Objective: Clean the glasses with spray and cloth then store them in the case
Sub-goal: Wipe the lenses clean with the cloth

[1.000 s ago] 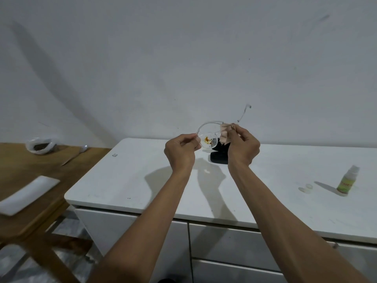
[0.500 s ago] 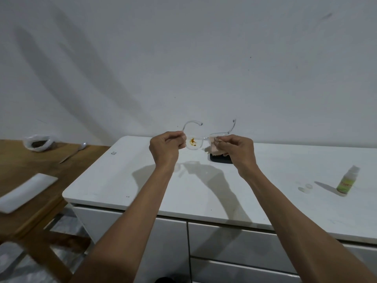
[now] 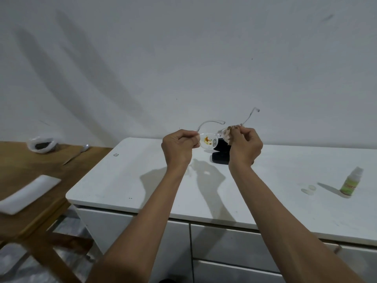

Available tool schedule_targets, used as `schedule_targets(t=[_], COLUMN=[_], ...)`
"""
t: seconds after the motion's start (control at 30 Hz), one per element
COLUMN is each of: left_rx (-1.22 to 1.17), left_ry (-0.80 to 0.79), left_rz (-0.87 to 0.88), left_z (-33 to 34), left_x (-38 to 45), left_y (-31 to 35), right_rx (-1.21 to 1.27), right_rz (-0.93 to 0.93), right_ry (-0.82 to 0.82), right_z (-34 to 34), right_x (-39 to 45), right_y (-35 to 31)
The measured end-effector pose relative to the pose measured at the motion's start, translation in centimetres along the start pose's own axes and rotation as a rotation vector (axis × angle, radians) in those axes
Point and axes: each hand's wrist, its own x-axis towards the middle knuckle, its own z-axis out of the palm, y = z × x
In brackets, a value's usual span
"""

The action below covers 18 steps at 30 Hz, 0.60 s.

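A: Clear-framed glasses (image 3: 209, 139) held up in the air, above the far part of the white cabinet top (image 3: 142, 180), just in front of the black case (image 3: 220, 157). Orange-brown smear on the left lens. Both temple arms unfolded, pointing away toward the wall.

B: Room around the case?

A: Bare white top in front of the case out to the near edge, and to the left as far as the rounded corner. Spray bottle (image 3: 351, 182) upright well right of the case, two small pale caps (image 3: 308, 189) just left of the bottle. Wall close behind the case.

B: Fingers?

A: Left hand (image 3: 178, 147) curled tight, pinching the frame's left end by the hinge. Right hand (image 3: 245, 147) curled round a pale cloth (image 3: 227, 135), pinching the right lens through the cloth. That lens mostly hidden; how much of it is covered, cannot tell.

B: Versus half a second ago?

A: Hands closer together, glasses tipped so the smeared lens faces the camera more squarely. Right temple arm higher against the wall. Cloth bunched tighter on the lens. Bottle and case unmoved.

B: Further out?

A: Left of the case, past the cabinet's edge: wooden table (image 3: 30, 170) with a white rectangular plate (image 3: 26, 194), a spoon (image 3: 76, 155) and a bag of dark stuff (image 3: 41, 145).
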Motion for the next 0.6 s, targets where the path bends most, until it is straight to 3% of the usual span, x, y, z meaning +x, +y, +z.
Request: schedule_targets(t=[0.1,0.23,0.6], left_rx=[-0.004,-0.013,-0.009], left_ry=[-0.005,0.007,0.001], left_rz=[0.046,0.079,-0.011], left_z=[1.1,1.8,-1.2], left_x=[-0.5,-0.5,2.0], left_y=[0.4,0.8,0.1], right_rx=[0.210,0.368,-0.077], right_rz=[0.120,0.190,0.117], right_ry=[0.037,-0.103,-0.676], right_z=[1.2,1.2,-3.3], right_x=[0.4,0.3,1.7], right_y=[0.1,-0.6,-2.3])
